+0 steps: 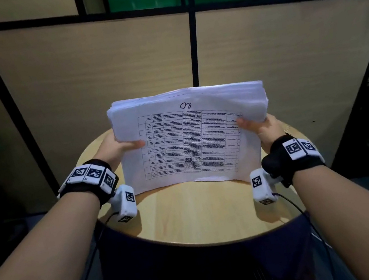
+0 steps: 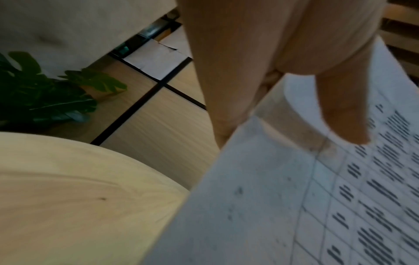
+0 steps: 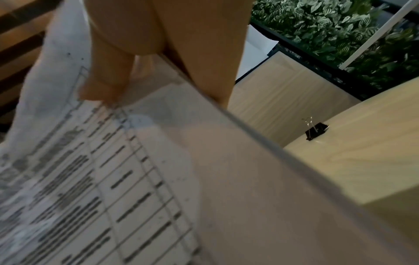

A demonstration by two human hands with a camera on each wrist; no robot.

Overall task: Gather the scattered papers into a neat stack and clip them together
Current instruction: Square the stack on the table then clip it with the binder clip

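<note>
A thick stack of white papers with a printed table stands on its lower edge on the round wooden table, leaning toward me. My left hand grips the stack's left side, thumb on the front sheet. On the other side my right hand grips the stack, thumb on the front. A black binder clip lies on the table to the right of the stack, apart from my hands; in the head view only a glint of it shows behind my right hand.
Wood-panel partitions with black frames rise right behind the table. A leafy plant stands to the left and a wall of green foliage to the right. The table's near rim curves in front of me.
</note>
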